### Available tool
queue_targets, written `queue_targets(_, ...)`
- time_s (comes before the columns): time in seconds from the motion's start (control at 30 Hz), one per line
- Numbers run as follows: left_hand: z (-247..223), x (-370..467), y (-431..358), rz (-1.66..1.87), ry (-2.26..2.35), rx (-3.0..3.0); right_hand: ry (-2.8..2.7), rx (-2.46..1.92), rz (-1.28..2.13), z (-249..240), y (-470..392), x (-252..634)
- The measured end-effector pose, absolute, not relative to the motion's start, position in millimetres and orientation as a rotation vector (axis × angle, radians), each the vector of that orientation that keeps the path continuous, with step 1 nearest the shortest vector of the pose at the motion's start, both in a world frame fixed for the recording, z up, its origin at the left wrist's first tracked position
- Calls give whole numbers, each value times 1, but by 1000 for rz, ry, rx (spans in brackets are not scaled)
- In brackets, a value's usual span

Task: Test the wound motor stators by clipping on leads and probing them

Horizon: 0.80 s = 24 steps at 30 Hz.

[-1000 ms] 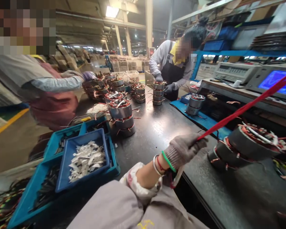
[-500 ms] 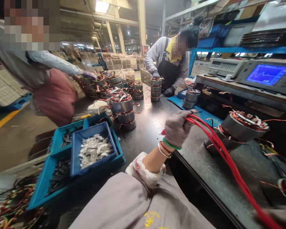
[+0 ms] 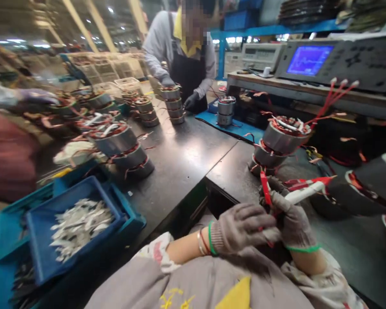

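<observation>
Both hands wear grey knit gloves and meet at the table's front edge. My left hand (image 3: 246, 227) has its fingers curled together against my right; small red bits show there, but its hold is unclear. My right hand (image 3: 294, 221) is closed at the base of a white sleeve (image 3: 305, 192) pointing right. A red strip (image 3: 265, 189) sticks up between the hands; which hand grips it is hidden. Just behind stands a stack of wound metal cores (image 3: 286, 135), with white-tipped red wires (image 3: 333, 98) rising behind it.
Blue tray (image 3: 35, 240) of white pieces at left, beside stacked cores (image 3: 116, 143). More cores (image 3: 373, 184) lie at right. Across the table (image 3: 186, 159), a person (image 3: 189, 64) touches a core stack; another person's arm reaches in at left. An instrument screen (image 3: 310, 60) glows.
The view has turned right. My left hand has let go of the long red wire bundle and come against my right hand, which has moved in from the right edge.
</observation>
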State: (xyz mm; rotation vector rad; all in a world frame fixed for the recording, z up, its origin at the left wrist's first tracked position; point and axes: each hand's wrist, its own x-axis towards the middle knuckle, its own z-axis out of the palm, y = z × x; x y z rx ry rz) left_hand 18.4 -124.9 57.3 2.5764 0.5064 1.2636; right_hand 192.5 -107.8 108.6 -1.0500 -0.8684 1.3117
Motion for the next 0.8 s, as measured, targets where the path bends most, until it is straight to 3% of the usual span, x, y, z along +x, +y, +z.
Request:
queue_targets(0.1, 47, 5, -126, 1251, 763, 1684, -906, -1241, 1113, 97, -106, 187)
queue_targets(0.2, 46, 15, -121, 987, 609, 874, -1455, -1462, 1185, 94, -104, 177)
queue_targets(0.3, 40, 35, -113, 979, 611, 410, -2004, -1836, 1070, 95, -97, 168)
queue_targets(0.4, 30, 45, -101, 1084, 780, 165, -2193, -2174, 843, 91, -89, 165)
queue_targets(0.53, 26, 46, -82, 1128, 908, 171, -2185, -2357, 783, 75, -84, 163)
queue_targets(0.7, 32, 38, -65, 968, 948, 356, -2328, -1968, 877, 75, -81, 188)
queue_targets(0.8, 29, 31, -49, 1022, 967, 240, -2031, -1929, 677, 78, -59, 213)
